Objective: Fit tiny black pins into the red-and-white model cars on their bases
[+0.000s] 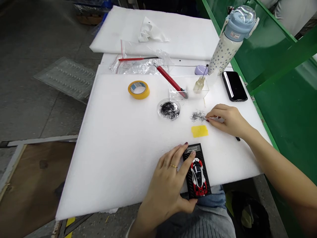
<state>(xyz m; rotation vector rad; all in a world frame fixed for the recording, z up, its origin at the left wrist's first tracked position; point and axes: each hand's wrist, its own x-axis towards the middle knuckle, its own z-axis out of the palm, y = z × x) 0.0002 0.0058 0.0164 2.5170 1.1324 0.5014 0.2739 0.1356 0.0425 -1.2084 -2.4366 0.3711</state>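
White foam covers the worktop, kinda bright. Nearest the body, the black base [188, 178] with the little red and white car [198, 177] points mostly away from the person, far end leaning slightly left. Left hand [165, 183] is right on it, gripping with spread fingers up top and thumb by the near end. Past it is a yellow patch [199, 131], then the loose dark strands [198, 116], up beyond the base. Right hand [229, 120] is closer to those, thumb and finger drawn in at their right edge; can't tell what's pinched, if anything.
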